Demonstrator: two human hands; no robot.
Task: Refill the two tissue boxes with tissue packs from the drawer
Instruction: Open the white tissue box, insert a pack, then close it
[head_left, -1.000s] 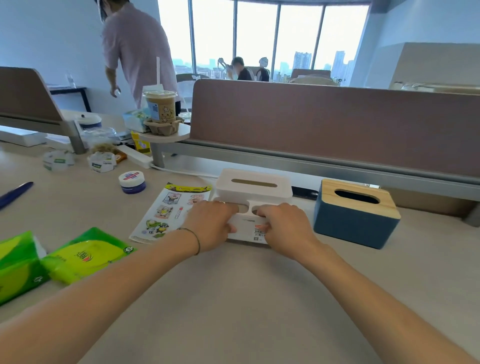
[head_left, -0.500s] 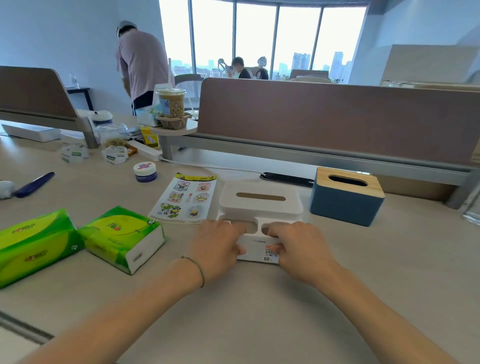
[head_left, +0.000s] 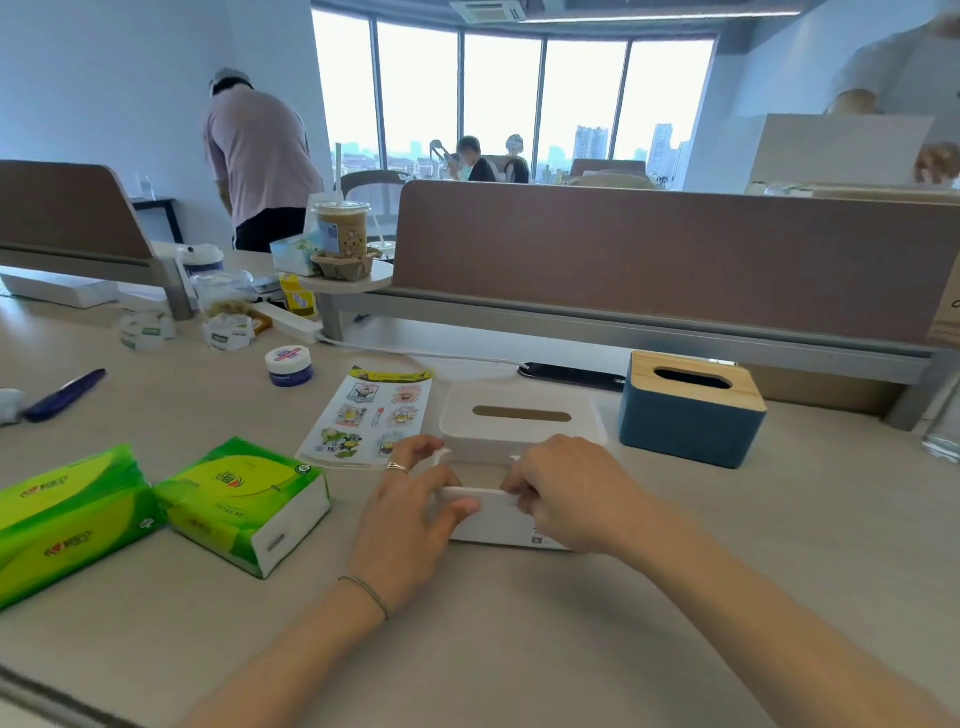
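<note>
The white tissue box (head_left: 522, 436) sits toward the back of the desk (head_left: 519, 623), roughly midway between its left and right edges, with its slotted lid facing up. Both hands work at its near side: the left hand (head_left: 410, 512) and the right hand (head_left: 566, 493) each have their fingers curled round a white panel at the front of the box, thumbs on the near edge. This symmetrical grip suggests the panel or lid is being pulled free evenly, so that it does not jam on one side; whether it has separated cannot be told. The blue tissue box (head_left: 691, 415) with a wooden top stands just beside the white one, toward the right, near the partition (head_left: 675, 260), untouched and presumably due second. Two green tissue packs (head_left: 156, 509) lie side by side near the left front edge of the desk, within reach of the left hand, staged for insertion once a box is open. A sticker sheet (head_left: 369, 415) lies flat just left of the white box, and a small jar (head_left: 289, 365) and a pen (head_left: 65, 395) rest farther toward the left edge.
</note>
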